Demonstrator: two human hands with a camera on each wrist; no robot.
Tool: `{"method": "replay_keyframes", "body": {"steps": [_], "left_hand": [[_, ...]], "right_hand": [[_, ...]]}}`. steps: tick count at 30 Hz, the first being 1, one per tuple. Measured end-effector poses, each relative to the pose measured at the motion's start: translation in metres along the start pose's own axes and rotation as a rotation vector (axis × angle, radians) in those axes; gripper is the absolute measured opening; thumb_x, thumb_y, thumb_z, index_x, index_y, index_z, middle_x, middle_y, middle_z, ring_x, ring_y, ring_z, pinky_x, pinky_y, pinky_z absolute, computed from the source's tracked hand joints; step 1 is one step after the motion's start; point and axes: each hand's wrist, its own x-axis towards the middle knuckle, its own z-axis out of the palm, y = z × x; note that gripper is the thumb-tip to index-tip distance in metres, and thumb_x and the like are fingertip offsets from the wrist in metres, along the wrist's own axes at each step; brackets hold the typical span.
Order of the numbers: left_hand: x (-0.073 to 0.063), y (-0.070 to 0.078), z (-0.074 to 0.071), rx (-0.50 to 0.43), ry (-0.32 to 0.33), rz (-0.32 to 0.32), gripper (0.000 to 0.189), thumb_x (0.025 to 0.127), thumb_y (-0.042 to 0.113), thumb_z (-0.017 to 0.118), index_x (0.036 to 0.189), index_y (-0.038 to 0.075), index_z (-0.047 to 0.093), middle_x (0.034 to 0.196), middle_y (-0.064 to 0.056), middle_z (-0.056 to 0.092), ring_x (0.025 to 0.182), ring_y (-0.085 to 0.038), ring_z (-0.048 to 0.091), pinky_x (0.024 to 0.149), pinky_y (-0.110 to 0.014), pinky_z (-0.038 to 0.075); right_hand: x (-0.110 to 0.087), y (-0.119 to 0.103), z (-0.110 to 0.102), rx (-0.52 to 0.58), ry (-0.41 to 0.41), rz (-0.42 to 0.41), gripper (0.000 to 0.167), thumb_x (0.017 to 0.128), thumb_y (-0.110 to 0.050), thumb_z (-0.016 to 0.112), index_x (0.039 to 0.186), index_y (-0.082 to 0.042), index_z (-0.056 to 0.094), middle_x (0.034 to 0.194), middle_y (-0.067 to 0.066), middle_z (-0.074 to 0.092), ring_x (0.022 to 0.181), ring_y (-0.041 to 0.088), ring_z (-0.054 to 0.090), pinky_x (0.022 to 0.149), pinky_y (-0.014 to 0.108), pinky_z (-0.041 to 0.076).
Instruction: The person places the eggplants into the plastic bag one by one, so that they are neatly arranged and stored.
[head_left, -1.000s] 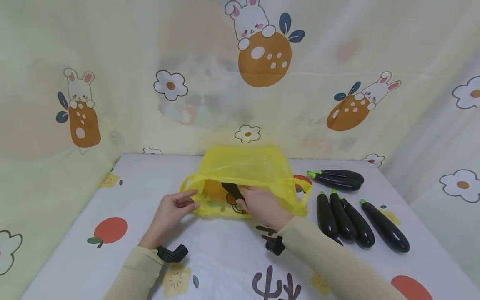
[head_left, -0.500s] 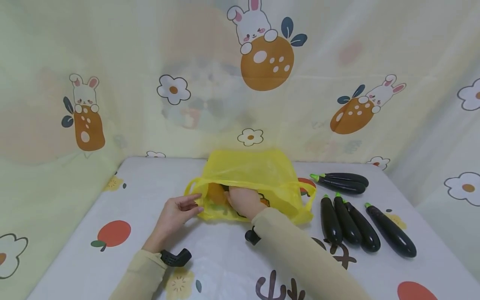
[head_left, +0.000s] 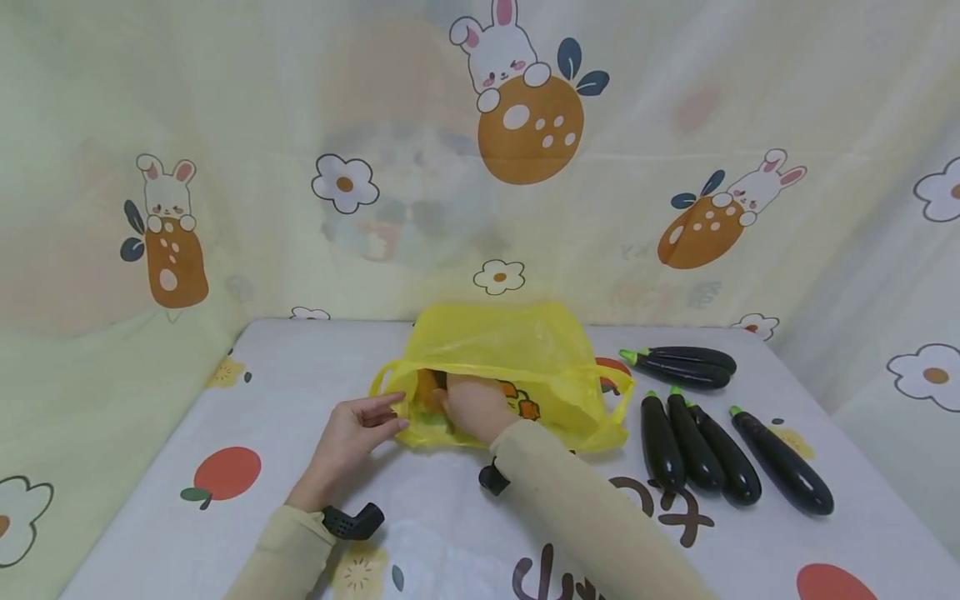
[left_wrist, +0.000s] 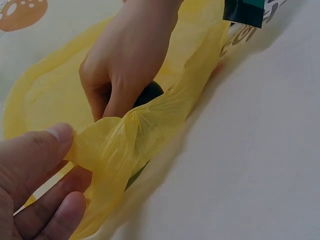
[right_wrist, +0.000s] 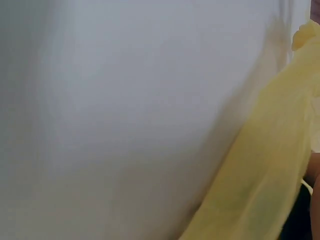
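Observation:
A yellow plastic bag (head_left: 502, 337) lies on its side with its mouth facing me. My left hand (head_left: 354, 439) pinches the left rim of that mouth between thumb and fingers, as the left wrist view shows. Reaching inside the bag, my right hand (head_left: 477, 407) grips an eggplant (left_wrist: 151, 93). Only its dark end shows beside the fingers in the left wrist view; bag and hand hide most of it. The right wrist view catches the table, the bag's film and a sliver of the hand.
To the right lie two eggplants (head_left: 678, 367) at the back and several more (head_left: 697, 446) in front of them, one (head_left: 782, 461) apart at the far right. A patterned cloth covers the table (head_left: 300, 358). Behind it hangs a printed curtain (head_left: 420, 100).
My right hand has gone leftward and deeper into the bag with the eggplant, which is now mostly out of sight in the head view. My left hand stays at the rim.

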Motion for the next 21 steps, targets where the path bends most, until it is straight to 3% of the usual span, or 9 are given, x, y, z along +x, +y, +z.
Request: {"method": "replay_keyframes", "body": {"steps": [3,10,12,15,18,21], "left_hand": [[-0.001,0.0,0.001,0.004,-0.001,0.023,0.041,0.09,0.01,0.078,0.13,0.003,0.07,0.11,-0.017,0.077,0.1,-0.025,0.075,0.081,-0.025,0.061],[-0.001,-0.001,0.0,0.011,0.007,0.045,0.042,0.09,0.011,0.079,0.13,0.002,0.07,0.109,-0.018,0.077,0.1,-0.027,0.076,0.08,-0.025,0.061],[-0.001,-0.001,0.0,0.016,0.007,0.043,0.043,0.09,0.011,0.079,0.13,0.003,0.069,0.11,-0.018,0.077,0.101,-0.027,0.076,0.081,-0.026,0.061],[-0.003,0.001,0.0,0.027,0.009,0.03,0.044,0.089,0.013,0.08,0.131,0.006,0.069,0.113,-0.017,0.076,0.103,-0.026,0.075,0.083,-0.026,0.061],[-0.003,0.002,0.001,0.03,0.017,0.027,0.044,0.089,0.014,0.08,0.131,0.007,0.07,0.113,-0.016,0.076,0.103,-0.026,0.075,0.082,-0.024,0.06],[-0.004,0.003,0.002,0.027,0.014,0.045,0.043,0.089,0.012,0.08,0.13,0.004,0.07,0.11,-0.017,0.077,0.101,-0.025,0.075,0.08,-0.022,0.06]], "right_hand": [[-0.003,0.002,-0.004,0.066,-0.034,0.018,0.039,0.102,-0.041,0.062,0.12,-0.006,0.057,0.089,0.004,0.06,0.069,0.018,0.064,0.061,0.034,0.058],[-0.015,0.008,-0.017,0.042,-0.101,-0.026,0.047,0.104,-0.049,0.055,0.124,-0.006,0.06,0.085,0.006,0.068,0.074,0.02,0.067,0.065,0.037,0.059],[-0.021,0.012,-0.023,0.033,-0.108,-0.066,0.055,0.104,-0.05,0.053,0.136,-0.005,0.057,0.096,0.009,0.072,0.083,0.023,0.071,0.073,0.039,0.061],[-0.035,0.021,-0.033,0.072,-0.097,-0.145,0.066,0.104,-0.047,0.054,0.152,-0.002,0.043,0.128,0.015,0.069,0.109,0.029,0.07,0.093,0.042,0.059],[-0.052,0.034,-0.046,0.188,-0.116,-0.206,0.067,0.105,-0.041,0.056,0.155,0.0,0.039,0.152,0.017,0.053,0.132,0.033,0.059,0.108,0.045,0.05],[-0.073,0.052,-0.059,0.323,-0.161,-0.233,0.064,0.105,-0.036,0.057,0.155,0.0,0.039,0.159,0.016,0.045,0.143,0.033,0.048,0.117,0.048,0.042]]}}
